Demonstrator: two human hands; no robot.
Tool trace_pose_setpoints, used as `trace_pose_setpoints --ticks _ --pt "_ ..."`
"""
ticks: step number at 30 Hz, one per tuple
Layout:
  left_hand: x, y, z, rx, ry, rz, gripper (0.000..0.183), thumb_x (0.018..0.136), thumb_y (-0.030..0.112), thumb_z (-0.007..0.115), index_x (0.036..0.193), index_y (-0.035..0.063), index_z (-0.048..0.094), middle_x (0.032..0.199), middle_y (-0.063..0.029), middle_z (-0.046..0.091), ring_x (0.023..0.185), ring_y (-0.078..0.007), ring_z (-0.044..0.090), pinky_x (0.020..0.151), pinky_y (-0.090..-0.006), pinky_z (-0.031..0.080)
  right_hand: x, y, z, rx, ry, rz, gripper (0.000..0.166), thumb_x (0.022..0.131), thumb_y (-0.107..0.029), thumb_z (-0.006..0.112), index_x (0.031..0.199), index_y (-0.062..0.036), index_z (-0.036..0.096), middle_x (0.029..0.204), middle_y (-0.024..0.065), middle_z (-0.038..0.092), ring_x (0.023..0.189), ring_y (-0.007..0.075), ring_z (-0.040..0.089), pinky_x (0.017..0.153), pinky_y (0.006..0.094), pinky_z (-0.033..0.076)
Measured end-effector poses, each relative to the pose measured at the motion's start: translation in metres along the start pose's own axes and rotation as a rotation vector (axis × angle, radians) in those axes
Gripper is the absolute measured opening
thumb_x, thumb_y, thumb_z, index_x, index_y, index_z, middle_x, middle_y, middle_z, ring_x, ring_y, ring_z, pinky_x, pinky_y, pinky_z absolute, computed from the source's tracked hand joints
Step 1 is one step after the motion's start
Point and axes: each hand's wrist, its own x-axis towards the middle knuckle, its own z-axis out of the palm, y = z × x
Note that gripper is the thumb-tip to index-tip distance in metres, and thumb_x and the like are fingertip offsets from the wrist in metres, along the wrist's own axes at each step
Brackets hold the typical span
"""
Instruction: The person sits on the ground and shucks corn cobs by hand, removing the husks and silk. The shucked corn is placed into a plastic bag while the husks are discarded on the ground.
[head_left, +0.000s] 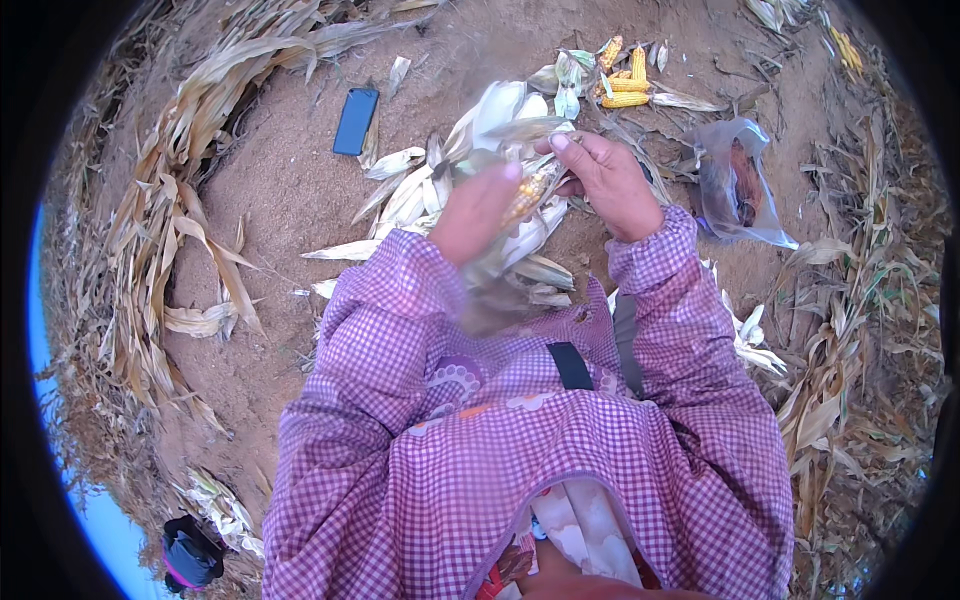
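An ear of corn (529, 195) with yellowish kernels lies between my two hands, its husk partly peeled back. My right hand (606, 178) grips the far end of the ear, thumb and fingers pinched around it. On the near side, my left hand (478, 210) is blurred and closed on the husk, with loose husk leaves (487, 289) trailing below it in a blur. The ear's lower end is partly hidden by that hand. Beneath both hands spreads a heap of pale corn husks (491, 112) on the soil.
Several husked corn ears (626, 86) are piled beyond my right hand. A clear plastic bag (739, 180) with reddish contents rests at the right. A dark blue smartphone (356, 121) lies at the left. Dry cornstalks (150, 255) line both sides. A dark bundle (191, 551) appears lower left.
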Motion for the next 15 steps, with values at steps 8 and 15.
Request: trace_pose_setpoints --ticks 8,15 --pt "-0.01 0.03 0.001 -0.272 -0.081 -0.141 0.056 0.1 0.049 0.037 0.116 -0.0023 0.054 0.1 -0.0159 0.059 0.1 -0.025 0.059 0.095 -0.0408 0.045 0.013 0.023 0.003 0.263 0.051 0.206 0.034 0.1 -0.031 0.05 0.106 0.0006 0.062 0.094 0.0065 0.066 0.08 0.0133 0.065 0.068 0.026 0.057" --pt "-0.002 0.012 0.013 -0.264 0.076 0.161 0.066 0.095 0.048 0.053 0.136 -0.0016 0.038 0.13 -0.0142 0.05 0.119 -0.0213 0.049 0.102 -0.0363 0.04 0.006 0.016 0.008 0.668 0.11 0.152 0.031 0.101 -0.029 0.048 0.112 -0.0014 0.057 0.102 0.0089 0.066 0.088 0.0179 0.065 0.078 0.0309 0.056"
